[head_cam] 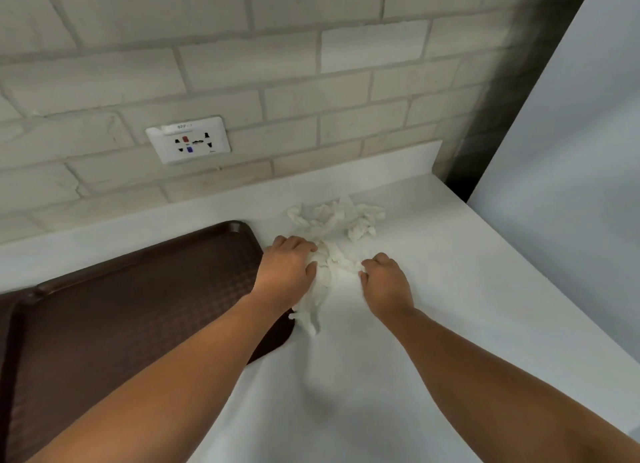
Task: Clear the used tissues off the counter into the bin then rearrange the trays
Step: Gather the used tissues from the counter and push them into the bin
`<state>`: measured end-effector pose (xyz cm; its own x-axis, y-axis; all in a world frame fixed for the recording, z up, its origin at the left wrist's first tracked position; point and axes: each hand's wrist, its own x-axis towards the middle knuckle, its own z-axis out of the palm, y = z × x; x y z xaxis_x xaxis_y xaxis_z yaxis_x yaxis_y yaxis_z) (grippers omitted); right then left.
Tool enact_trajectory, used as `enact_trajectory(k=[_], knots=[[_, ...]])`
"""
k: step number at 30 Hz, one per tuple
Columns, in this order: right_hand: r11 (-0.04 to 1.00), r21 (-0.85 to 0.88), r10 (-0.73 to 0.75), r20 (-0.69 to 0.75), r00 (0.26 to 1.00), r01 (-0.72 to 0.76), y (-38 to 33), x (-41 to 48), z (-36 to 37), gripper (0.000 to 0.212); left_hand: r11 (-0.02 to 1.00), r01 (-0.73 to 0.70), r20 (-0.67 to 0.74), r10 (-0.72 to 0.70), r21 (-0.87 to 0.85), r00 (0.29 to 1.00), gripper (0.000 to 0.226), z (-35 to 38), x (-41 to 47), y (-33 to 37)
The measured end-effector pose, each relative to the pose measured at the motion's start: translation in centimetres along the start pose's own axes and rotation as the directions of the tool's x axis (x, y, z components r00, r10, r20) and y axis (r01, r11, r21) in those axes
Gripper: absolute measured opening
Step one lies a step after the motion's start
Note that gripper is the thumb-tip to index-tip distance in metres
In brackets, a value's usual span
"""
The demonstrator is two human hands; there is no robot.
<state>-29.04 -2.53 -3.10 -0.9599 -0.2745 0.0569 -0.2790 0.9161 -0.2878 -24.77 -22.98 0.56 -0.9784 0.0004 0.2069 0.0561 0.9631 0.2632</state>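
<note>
Crumpled white used tissues (332, 268) lie bunched on the white counter (450, 289), between my two hands. My left hand (287, 272) grips the bunch from the left, fingers curled over it. My right hand (384, 282) grips it from the right with curled fingers. A strand of tissue hangs toward me below my left hand. More loose tissues (339, 217) lie a little farther back, near the wall. A dark brown tray (138, 289) lies on the counter to the left, partly under my left forearm.
A second brown tray's edge (10, 310) shows at the far left. A tiled wall with a white power socket (188, 144) backs the counter. The counter's right edge runs diagonally beside a pale panel (571, 151). No bin is in view.
</note>
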Motion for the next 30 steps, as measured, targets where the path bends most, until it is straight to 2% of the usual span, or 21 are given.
enact_trajectory(k=[3, 7, 10, 14, 15, 18, 20, 22, 24, 26, 27, 30], knots=[[0.992, 0.128, 0.005, -0.033, 0.999, 0.0, 0.2, -0.3, -0.2, 0.025, 0.999, -0.041, 0.077, 0.039, 0.025, 0.996, 0.036, 0.8, 2.0, 0.4], [0.951, 0.299, 0.096, -0.042, 0.995, -0.079, 1.1, -1.2, -1.8, 0.018, 0.986, -0.122, 0.191, 0.098, 0.117, 0.977, 0.043, 1.7, 4.3, 1.5], [0.886, 0.458, 0.124, -0.074, 0.99, -0.077, 2.0, -2.2, -3.4, 0.027, 0.969, -0.169, 0.269, 0.117, 0.18, 0.956, 0.043, 2.2, 5.5, 2.4], [0.841, 0.505, 0.236, -0.023, 0.971, -0.192, 3.5, -2.8, -4.6, 0.018, 0.94, -0.178, 0.368, 0.063, 0.289, 0.928, 0.032, 2.8, 6.8, 2.9], [0.819, 0.528, 0.261, 0.003, 0.965, -0.223, 3.8, -3.0, -5.0, 0.018, 0.951, -0.157, 0.353, 0.056, 0.266, 0.934, 0.027, 2.8, 7.0, 3.2], [0.818, 0.51, 0.295, 0.024, 0.955, -0.265, 4.5, -3.8, -6.2, 0.043, 0.992, -0.071, 0.215, 0.048, 0.104, 0.975, 0.025, 1.5, 7.6, 4.1], [0.812, 0.515, 0.309, 0.018, 0.951, -0.274, 4.8, -4.4, -7.0, 0.049, 0.984, 0.033, 0.157, -0.006, -0.173, 0.988, 0.024, 0.0, 7.6, 4.8], [0.808, 0.515, 0.323, 0.015, 0.946, -0.284, 5.4, -4.9, -7.6, 0.05, 0.831, 0.158, 0.178, -0.073, -0.533, 0.981, 0.022, -1.7, 7.1, 5.9], [0.795, 0.532, 0.328, 0.029, 0.944, -0.292, 5.9, -5.7, -8.2, 0.048, 0.594, 0.249, 0.227, -0.114, -0.765, 0.967, 0.023, -3.2, 6.0, 7.7], [0.761, 0.582, 0.324, 0.044, 0.945, -0.288, 6.4, -6.6, -8.9, 0.04, 0.382, 0.325, 0.302, -0.119, -0.865, 0.946, 0.026, -4.2, 4.7, 9.5], [0.735, 0.616, 0.317, 0.057, 0.947, -0.284, 6.6, -7.1, -9.4, 0.033, 0.312, 0.355, 0.334, -0.12, -0.881, 0.935, 0.026, -4.4, 4.1, 10.4], [0.687, 0.682, 0.278, 0.071, 0.958, -0.25, 7.1, -9.0, -11.0, 0.016, 0.208, 0.395, 0.375, -0.129, -0.895, 0.918, 0.02, -4.9, 2.8, 12.5]])
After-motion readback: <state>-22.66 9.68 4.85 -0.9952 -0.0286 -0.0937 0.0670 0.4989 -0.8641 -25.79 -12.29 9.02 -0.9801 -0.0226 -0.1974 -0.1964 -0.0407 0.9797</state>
